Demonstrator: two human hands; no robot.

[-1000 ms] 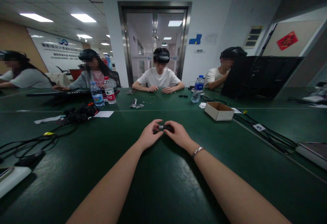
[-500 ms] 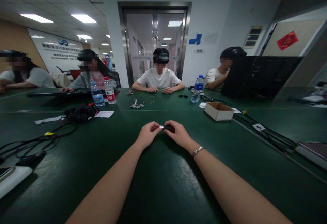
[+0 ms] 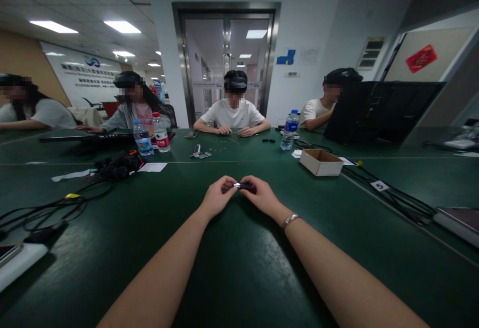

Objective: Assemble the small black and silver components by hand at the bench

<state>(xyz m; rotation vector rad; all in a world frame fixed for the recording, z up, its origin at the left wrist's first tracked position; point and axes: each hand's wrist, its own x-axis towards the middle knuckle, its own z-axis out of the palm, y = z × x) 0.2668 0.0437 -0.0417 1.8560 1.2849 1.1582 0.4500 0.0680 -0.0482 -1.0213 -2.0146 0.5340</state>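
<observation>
Both hands meet over the green table (image 3: pixel 239 278), pinching a small black stick with a shiny silver end that looks like a USB stick (image 3: pixel 237 185). My left hand (image 3: pixel 218 197) is closed, its thumb and fingertips at the silver end. The black body is gripped by my right hand (image 3: pixel 261 195), whose fingers curl round and hide much of it. A metal bracelet (image 3: pixel 290 221) circles the right wrist. The stick lies roughly level, pointing left.
An open cardboard box (image 3: pixel 321 163) stands right of my hands, near black cables (image 3: pixel 396 200). Two bottles (image 3: pixel 142 139) and a black tangle (image 3: pixel 119 165) are on the left. Small metal pieces (image 3: pixel 201 153) lie ahead. A person (image 3: pixel 234 113) sits opposite.
The fingers have shifted slightly around the stick, and my left fingertips are a little higher. Both forearms stay in place.
</observation>
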